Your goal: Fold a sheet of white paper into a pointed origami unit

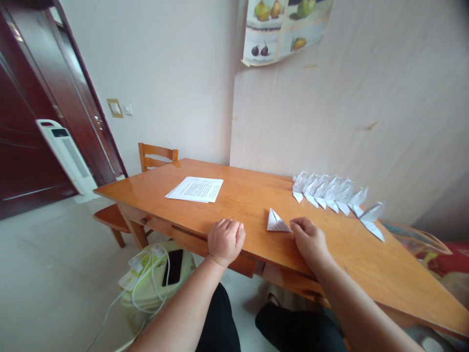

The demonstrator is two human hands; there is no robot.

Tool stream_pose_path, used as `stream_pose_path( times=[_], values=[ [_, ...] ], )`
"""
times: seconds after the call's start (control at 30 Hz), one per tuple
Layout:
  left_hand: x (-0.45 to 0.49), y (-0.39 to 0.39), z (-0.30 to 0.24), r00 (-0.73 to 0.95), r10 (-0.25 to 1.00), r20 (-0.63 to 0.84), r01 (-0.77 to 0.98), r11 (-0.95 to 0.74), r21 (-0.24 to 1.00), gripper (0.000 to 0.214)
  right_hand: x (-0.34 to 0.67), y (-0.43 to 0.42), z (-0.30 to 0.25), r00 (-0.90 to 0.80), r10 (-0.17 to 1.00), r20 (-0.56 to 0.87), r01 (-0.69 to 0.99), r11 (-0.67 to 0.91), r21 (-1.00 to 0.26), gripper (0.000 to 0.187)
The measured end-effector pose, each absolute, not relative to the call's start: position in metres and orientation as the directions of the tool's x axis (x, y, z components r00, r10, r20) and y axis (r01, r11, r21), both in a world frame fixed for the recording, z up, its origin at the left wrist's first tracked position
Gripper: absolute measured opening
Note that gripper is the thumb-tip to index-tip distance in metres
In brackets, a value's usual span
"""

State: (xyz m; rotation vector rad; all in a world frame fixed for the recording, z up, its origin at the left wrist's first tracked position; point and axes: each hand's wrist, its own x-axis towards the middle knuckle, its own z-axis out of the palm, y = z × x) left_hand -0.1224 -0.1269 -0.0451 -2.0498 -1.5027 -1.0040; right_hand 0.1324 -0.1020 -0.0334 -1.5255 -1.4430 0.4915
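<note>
A small folded paper triangle [277,222], white with printed lines, is at the middle of the wooden table [249,195]. My right hand [309,239] is closed at the triangle's right corner, its thumb and forefinger meeting the paper tip. Curled into a fist, my left hand [225,240] rests by the table's front edge, and nothing shows in it. Folded paper birds [326,190], several in a row, stand at the back right. One more paper bird [373,220] sits at the row's right end.
Printed sheets [198,188] lie stacked on the table's left part. A wooden chair [157,154] stands behind it. Below left, a stool [146,293] carries cables and a dark phone [172,268]. Bags [439,259] are beyond the right edge.
</note>
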Motion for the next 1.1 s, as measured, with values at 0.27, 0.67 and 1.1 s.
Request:
stream_pose_path(
  times=[0.27,0.67,1.1],
  values=[
    [-0.1229,-0.1273,-0.0448,0.165,0.645,0.746,0.936,-0.341,0.088,0.027,0.1330,-0.1010,-0.0330,0.170,0.939,0.299,0.617,0.135,-0.775,0.041],
    [-0.1217,-0.1272,-0.0422,0.162,0.660,0.733,0.938,-0.334,0.093,0.025,0.1292,-0.0981,-0.0340,0.017,0.931,0.365,0.785,0.214,-0.581,0.030],
    [-0.1231,-0.1268,-0.0426,0.153,0.658,0.738,0.937,-0.334,0.103,0.022,0.1278,-0.1044,-0.0357,0.004,0.913,0.408,0.714,0.283,-0.640,0.013]
  ],
)
